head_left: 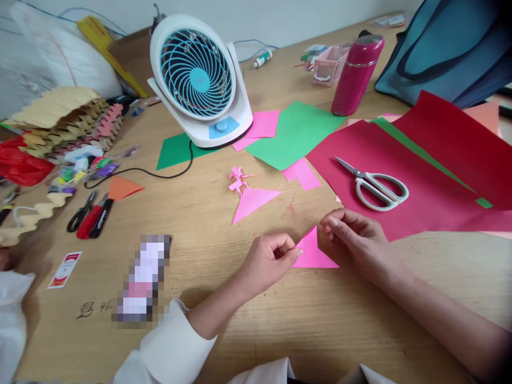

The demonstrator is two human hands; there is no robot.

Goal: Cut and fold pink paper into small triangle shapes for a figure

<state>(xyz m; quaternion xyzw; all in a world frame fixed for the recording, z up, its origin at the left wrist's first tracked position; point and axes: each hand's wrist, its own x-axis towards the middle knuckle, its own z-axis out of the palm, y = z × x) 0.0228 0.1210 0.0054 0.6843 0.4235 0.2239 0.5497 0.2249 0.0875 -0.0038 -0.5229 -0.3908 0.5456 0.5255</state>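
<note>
A folded pink paper triangle (314, 255) is pinched at its left corner between the thumb and fingers of my left hand (274, 260). To its right, close to the paper's upper tip, my right hand (358, 242) has its thumb and fingertips pressed together; whatever they may hold is too small to name. Behind the hands lies another pink triangle (256, 202) with small pink cut pieces (239, 180) at its upper left corner. White-handled scissors (380, 189) rest closed on the dark red paper (348, 160).
A white fan (196, 80) stands at the back, near green sheets (296, 133). A magenta bottle (357, 74) and blue bag (452, 48) are back right. Left are a phone (144, 280), an orange paper (126, 188) and red-handled tools (94, 216). Another person's sleeve (14, 314) shows far left.
</note>
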